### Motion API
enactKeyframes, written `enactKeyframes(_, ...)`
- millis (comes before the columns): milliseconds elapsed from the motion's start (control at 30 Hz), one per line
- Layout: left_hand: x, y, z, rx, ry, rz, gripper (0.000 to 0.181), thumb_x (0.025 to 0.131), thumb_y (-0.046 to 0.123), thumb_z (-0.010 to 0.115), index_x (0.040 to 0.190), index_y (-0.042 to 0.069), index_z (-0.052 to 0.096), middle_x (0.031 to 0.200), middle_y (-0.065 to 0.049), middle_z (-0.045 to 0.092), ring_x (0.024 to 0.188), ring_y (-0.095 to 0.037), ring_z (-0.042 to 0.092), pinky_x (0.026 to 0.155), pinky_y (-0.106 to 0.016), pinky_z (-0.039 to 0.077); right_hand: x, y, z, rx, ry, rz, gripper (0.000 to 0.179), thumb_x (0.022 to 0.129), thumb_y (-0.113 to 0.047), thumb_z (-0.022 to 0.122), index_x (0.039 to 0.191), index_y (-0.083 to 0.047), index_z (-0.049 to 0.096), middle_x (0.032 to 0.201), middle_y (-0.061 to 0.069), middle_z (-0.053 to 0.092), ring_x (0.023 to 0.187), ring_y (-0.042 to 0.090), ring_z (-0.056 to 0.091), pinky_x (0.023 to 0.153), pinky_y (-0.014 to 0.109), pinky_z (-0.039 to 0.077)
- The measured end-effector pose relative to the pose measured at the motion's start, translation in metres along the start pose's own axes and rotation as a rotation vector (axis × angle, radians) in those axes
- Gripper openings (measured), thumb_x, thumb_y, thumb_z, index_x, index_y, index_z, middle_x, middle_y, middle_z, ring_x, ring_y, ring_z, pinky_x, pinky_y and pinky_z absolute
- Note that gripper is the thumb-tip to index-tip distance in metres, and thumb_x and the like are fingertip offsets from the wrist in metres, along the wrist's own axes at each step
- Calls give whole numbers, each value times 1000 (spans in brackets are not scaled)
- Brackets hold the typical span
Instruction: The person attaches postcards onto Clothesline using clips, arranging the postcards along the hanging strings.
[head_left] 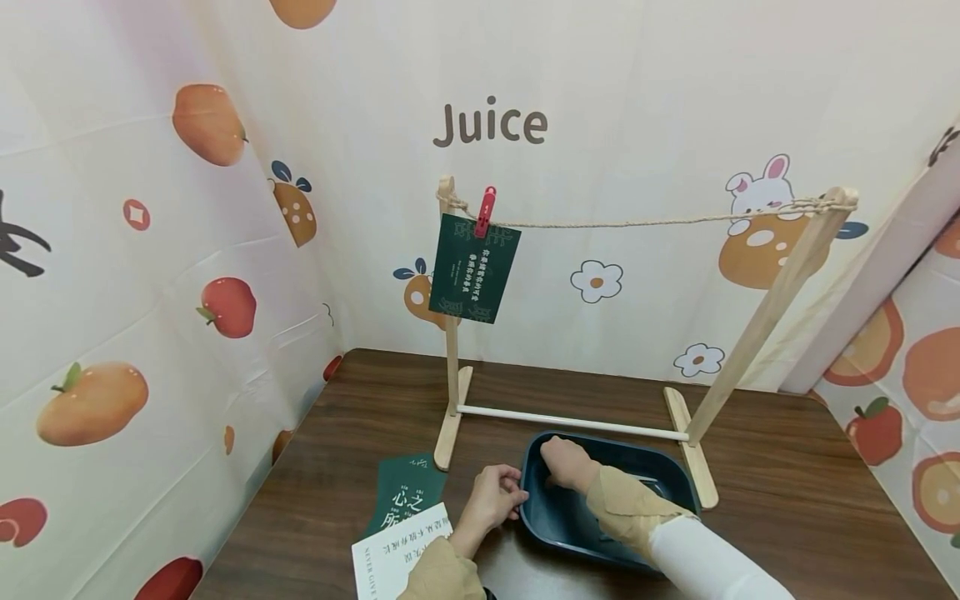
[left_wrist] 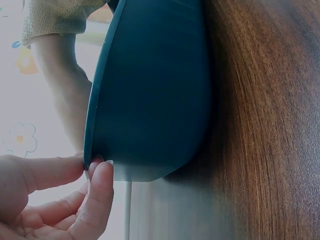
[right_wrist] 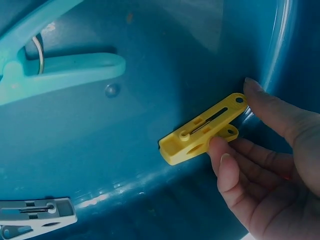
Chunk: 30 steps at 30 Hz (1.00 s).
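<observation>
Inside a dark blue plastic basin (left_wrist: pixel 155 90), my right hand (head_left: pixel 572 463) pinches the handle end of a yellow clothespin (right_wrist: pixel 200 132) between thumb and fingers. My left hand (head_left: pixel 491 500) holds the basin's left rim, with the thumb on one side of the edge and fingertips on the other. A turquoise clothespin (right_wrist: pixel 80 75) and a light grey one (right_wrist: pixel 37 216) also lie in the basin. Above, a red clothespin (head_left: pixel 486 210) clips a dark green card (head_left: pixel 476 271) to a rope (head_left: pixel 622 224).
The rope runs between two wooden posts (head_left: pixel 772 312) of a stand joined by a white bar (head_left: pixel 570 423) behind the basin. Left of my left hand, a white card (head_left: pixel 386 558) overlaps a green card (head_left: pixel 408 483) on the brown table (head_left: pixel 322 500). A printed curtain (head_left: pixel 375 125) hangs behind.
</observation>
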<state>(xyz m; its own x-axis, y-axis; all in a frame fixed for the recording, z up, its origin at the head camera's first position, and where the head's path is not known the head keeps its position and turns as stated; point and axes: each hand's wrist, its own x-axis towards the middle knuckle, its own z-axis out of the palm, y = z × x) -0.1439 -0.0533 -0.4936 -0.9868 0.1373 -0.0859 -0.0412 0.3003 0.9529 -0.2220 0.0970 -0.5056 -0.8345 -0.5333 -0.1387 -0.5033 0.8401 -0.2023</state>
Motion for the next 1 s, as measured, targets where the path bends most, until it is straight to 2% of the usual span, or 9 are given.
enactKeyframes(233,0,0,0,0,6,-1,20,72,-12,63,91,-11,56,59,-3,52,41,-12,50,45,-40,49,0,0,1,21,10,6,25,59,-9,81,70,-4,58,67,6,56,58,16,53,52,32,46)
enactKeyframes(400,0,0,1,9,4,-2,20,73,-10,64,91,-11,57,59,-3,51,42,-16,52,45,-39,49,-1,2,1,21,-13,29,23,61,-10,81,71,-4,60,68,5,56,57,14,51,51,30,45)
enactKeyframes(633,0,1,1,21,-3,8,19,74,-9,64,91,-11,57,60,-3,52,45,-19,54,44,-34,49,-4,3,-2,20,-15,7,22,60,-9,81,69,-4,61,65,4,55,55,13,50,50,29,44)
enactKeyframes(900,-2,-1,-8,27,-20,31,21,80,6,64,91,-11,59,65,-7,58,50,-20,57,44,-26,47,-8,8,-5,43,-8,-18,22,63,-7,79,69,-4,57,62,1,49,54,13,47,50,29,42)
enactKeyframes(1000,-5,-2,-14,55,-13,54,21,81,7,63,91,-11,59,66,-7,59,51,-27,58,43,-24,45,-9,10,-9,60,-19,-18,21,66,-8,77,70,-4,56,62,0,47,54,12,46,51,28,42)
